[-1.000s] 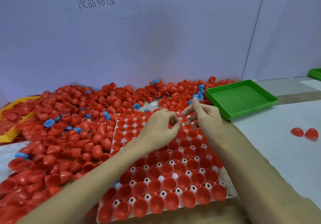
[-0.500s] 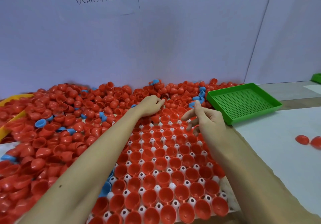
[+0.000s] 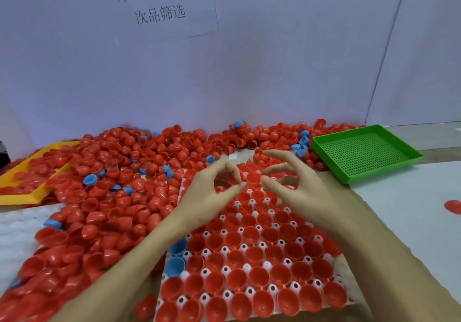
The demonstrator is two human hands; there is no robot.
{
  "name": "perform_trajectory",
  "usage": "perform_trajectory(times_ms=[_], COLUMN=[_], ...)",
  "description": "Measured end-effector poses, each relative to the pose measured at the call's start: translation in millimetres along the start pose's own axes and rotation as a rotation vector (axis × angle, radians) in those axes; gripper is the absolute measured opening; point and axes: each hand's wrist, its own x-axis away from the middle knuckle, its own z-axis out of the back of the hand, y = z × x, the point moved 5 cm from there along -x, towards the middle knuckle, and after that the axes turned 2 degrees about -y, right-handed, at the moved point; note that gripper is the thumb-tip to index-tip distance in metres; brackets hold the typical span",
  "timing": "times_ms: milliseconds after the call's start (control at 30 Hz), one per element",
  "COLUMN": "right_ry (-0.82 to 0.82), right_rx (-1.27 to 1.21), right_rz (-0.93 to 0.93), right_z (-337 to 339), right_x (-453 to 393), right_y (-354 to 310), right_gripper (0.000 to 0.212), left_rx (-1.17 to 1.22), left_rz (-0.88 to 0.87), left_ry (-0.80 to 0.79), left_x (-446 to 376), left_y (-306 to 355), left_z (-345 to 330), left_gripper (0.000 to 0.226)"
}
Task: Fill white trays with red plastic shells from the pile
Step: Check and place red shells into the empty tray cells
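Left hand (image 3: 212,192): its fingers (image 3: 230,172) curl round a red shell (image 3: 225,180), thumb tip under it.
Right hand (image 3: 299,189): first finger and thumb pinch another shell (image 3: 253,178); the other fingers spread out.
Both shells: held just above the far rows of the white tray (image 3: 252,246).
Tray: nearly full of red shells, open side up.
Pile of shells (image 3: 112,197): left of the tray, on the surface.
Green tray (image 3: 366,154): to the right.
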Motion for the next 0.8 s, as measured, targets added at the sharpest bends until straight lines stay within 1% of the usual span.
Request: perform_trajectory(times_ms=[33,67,133,233,300,467,600,733,800], right_ry=[-0.077,-0.143,-0.197,-0.218,-0.232,-0.268,-0.322,-0.308,-0.295], right_rx=[0.046,0.087,0.114,0.127,0.138,0.146,0.11,0.095,0.074], right_rz=[0.035,0.065,0.073,0.086,0.108,0.131,0.103,0.141,0.15], right_z=[-5.2,-10.8,-18.5,-24.1,-26.0,-29.8,-31.7,-35.6,-37.3], right_x=[1.8,3.7,6.3,8.5,8.7,10.0,11.9,13.0,13.3], right_y=[-4.0,-7.3,-9.0,-8.6,-9.1,-9.3,-10.6,-14.3,-13.9], right_gripper=[0.038,0.034,0.026,0.026,0.027,0.029,0.04,0.031,0.027], left_rx=[0.005,0.002,0.013,-0.025,-0.055,-0.151,-0.211,-0.212,-0.229], left_rz=[-0.008,-0.016,-0.004,0.017,0.015,-0.02,-0.035,-0.05,-0.046], left_ry=[0.011,0.024,0.055,0.095,0.099,0.141,0.192,0.189,0.184], left_x=[10.6,19.6,34.1,45.5,48.6,54.5,55.7,56.2,57.7], left_y=[4.6,7.8,8.9,7.0,6.6,8.1,11.6,12.7,13.0], left_z=[-0.5,-1.0,-0.4,2.8,4.3,9.0,12.2,12.6,12.8], left_gripper=[0.015,0.016,0.021,0.036,0.04,0.031,0.026,0.024,0.03])
